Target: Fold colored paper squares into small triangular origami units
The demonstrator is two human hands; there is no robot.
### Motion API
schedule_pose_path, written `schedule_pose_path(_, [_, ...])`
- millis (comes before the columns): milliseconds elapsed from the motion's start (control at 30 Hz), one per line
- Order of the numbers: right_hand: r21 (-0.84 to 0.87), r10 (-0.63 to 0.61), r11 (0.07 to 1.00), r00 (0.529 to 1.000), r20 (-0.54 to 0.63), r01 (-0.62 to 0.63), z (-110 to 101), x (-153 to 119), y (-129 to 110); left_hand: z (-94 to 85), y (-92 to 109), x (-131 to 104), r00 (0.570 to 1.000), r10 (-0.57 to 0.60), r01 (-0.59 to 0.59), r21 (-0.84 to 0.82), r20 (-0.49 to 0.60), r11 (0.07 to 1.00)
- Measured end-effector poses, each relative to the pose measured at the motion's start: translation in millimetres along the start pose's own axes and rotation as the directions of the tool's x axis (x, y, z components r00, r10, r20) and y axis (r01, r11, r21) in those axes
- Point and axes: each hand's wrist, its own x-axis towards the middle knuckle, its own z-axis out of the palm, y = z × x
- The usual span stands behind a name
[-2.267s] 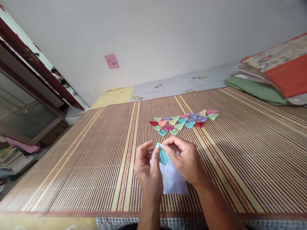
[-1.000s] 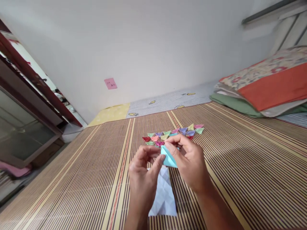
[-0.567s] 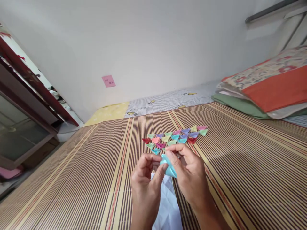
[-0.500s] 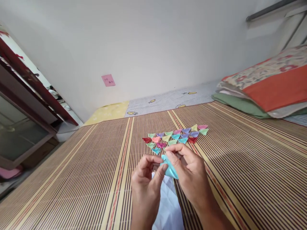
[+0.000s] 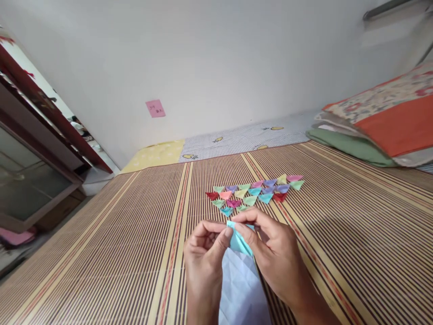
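Between my two hands is a small folded piece of light-blue paper (image 5: pixel 241 243), partly covered by my fingers. My left hand (image 5: pixel 205 255) pinches its upper left corner between thumb and forefinger. On the other side, my right hand (image 5: pixel 270 246) grips the upper edge, thumb in front and fingers behind. Beneath the hands lies a creased white sheet (image 5: pixel 241 286), its near end cut off by the frame. Just beyond my fingertips, several small folded paper pieces (image 5: pixel 250 200) in many colours lie in uneven rows.
A striped bamboo mat (image 5: pixel 135 234) spreads under everything. Folded bedding (image 5: pixel 382 135) is stacked at the far right. Along the wall runs checked cloth (image 5: pixel 233 140) with a yellow cloth (image 5: pixel 154 155) beside it. A pink note (image 5: pixel 155 109) is stuck to the wall. A glass-panelled door (image 5: pixel 30 171) stands at left.
The light-blue paper has been turned in my fingers and now shows a flatter face. My right thumb lies further across it. The view has shifted slightly.
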Motion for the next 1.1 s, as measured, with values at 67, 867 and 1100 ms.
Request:
schedule_pose_path(67, [-0.028,-0.028,0.999,1.0,-0.013,0.027,0,1,1,-0.4,-1,1,1.0,-0.029,0.029,-0.014,-0.007,0.999])
schedule_pose_path(867, [-0.179,-0.102,0.977,0.991,0.086,0.116,-9,5,3,-1.7,-3,2,0.998,-0.058,0.058,0.004,0.029,0.998])
schedule_pose_path(1100, [-0.241,-0.247,0.931,0.96,0.132,0.273,-7,3,18,-3.5,-3,2,0.998,-0.052,0.049,0.165,0.017,0.985])
